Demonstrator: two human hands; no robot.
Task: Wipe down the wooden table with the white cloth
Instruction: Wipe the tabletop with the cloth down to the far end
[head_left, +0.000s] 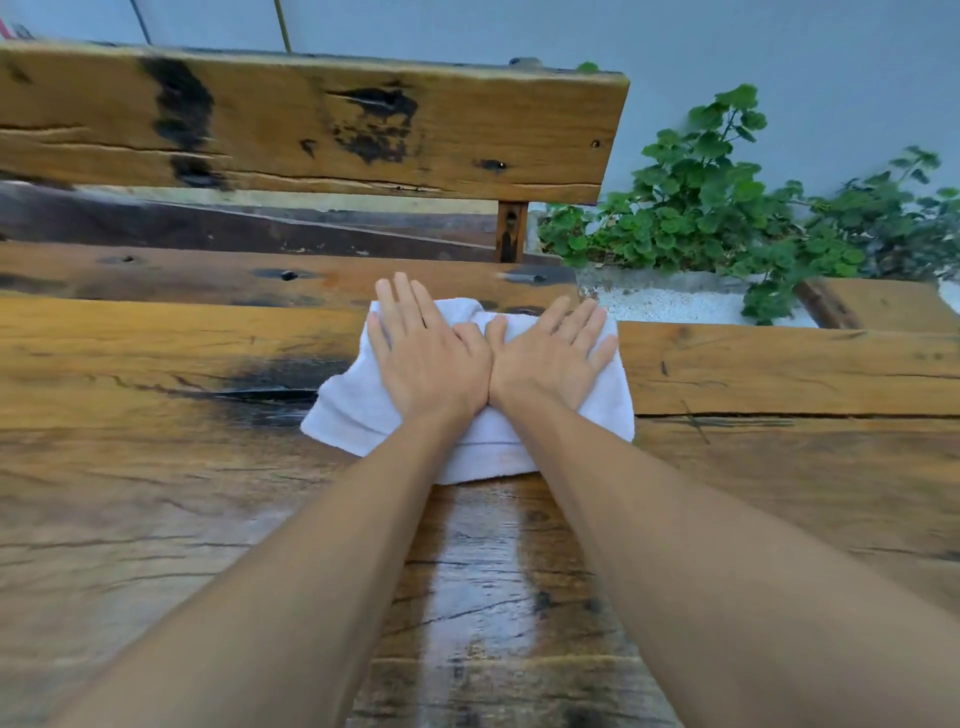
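The wooden table (156, 493) fills most of my view, rough planks with dark stains and cracks, and a glossy wet-looking streak runs down the middle between my forearms toward six o'clock. Beyond it, from nine round to one o'clock, stands a wooden bench (311, 130), its thick backrest plank tilted across the top and its seat board just behind the far edge of the table. At two o'clock a green leafy plant (727, 208) spreads out against the pale wall (779, 52), over what looks like a strip of white gravel, though the blur there makes that hard to be sure of.

The white cloth (358, 410) lies bunched flat on the table just above the centre, close to the far edge, and its front hem hangs toward me at six o'clock.

My left hand (426, 358) presses down on the cloth's left half, palm flat, fingers straight and spread toward eleven o'clock. My right hand (545, 358) presses on the right half, fingers straight and fanned toward one o'clock. My wrists touch each other in the middle. Neither hand is clenched or pinching; both lie flat on the cloth.
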